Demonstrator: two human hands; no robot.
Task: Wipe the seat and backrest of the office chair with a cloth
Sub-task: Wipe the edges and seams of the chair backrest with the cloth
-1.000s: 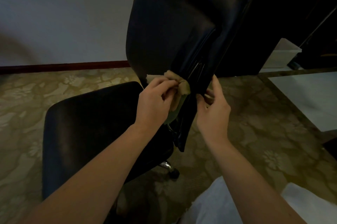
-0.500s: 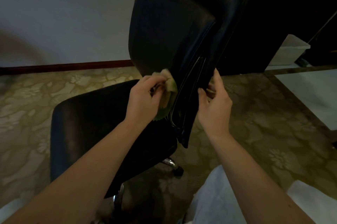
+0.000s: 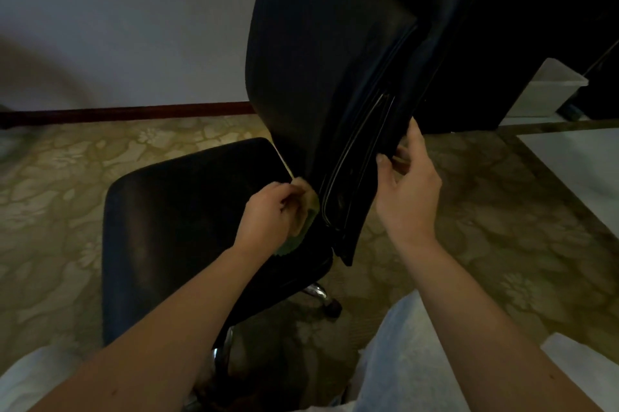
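Left hand bunches the cloth in curled fingers, pressed low on the backrest just above the seat. Right hand grips the backrest's side edge, thumb opposing fingers, evidently steadying it against wiping pressure.

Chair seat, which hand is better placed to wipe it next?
Left, probably. The left hand grips the cloth at the bottom of the backrest, just above the seat. The right hand holds the backrest's side edge and has no cloth.
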